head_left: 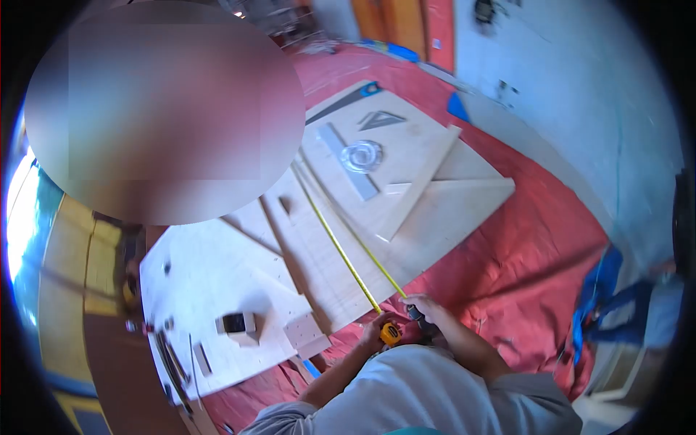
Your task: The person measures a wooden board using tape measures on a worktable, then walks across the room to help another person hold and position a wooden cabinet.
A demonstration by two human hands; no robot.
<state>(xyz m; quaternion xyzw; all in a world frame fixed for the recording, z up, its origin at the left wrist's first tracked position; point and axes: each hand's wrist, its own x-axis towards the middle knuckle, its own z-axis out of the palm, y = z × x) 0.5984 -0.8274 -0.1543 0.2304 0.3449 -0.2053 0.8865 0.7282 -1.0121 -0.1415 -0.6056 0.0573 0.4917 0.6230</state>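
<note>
Near the bottom centre, my left hand (373, 330) is closed round a yellow tape measure (391, 333). Just right of it, my right hand (429, 310) is closed on a dark tape measure (414, 312). From each case a yellow blade runs up and left over the pale wooden board (326, 283); the left blade (338, 248) and the right blade (375, 264) draw nearer each other farther away. Their far ends are hidden by a blurred oval.
A handsaw (346, 101), a triangular square (382, 119), a clear round roll (361, 156) on a grey strip (332, 145) and wooden strips (424, 180) lie on the board. A white panel (210, 272) bears a dark-topped block (235, 323). Red sheeting (507, 268) surrounds them. Someone's blue-clad leg (623, 312) shows right.
</note>
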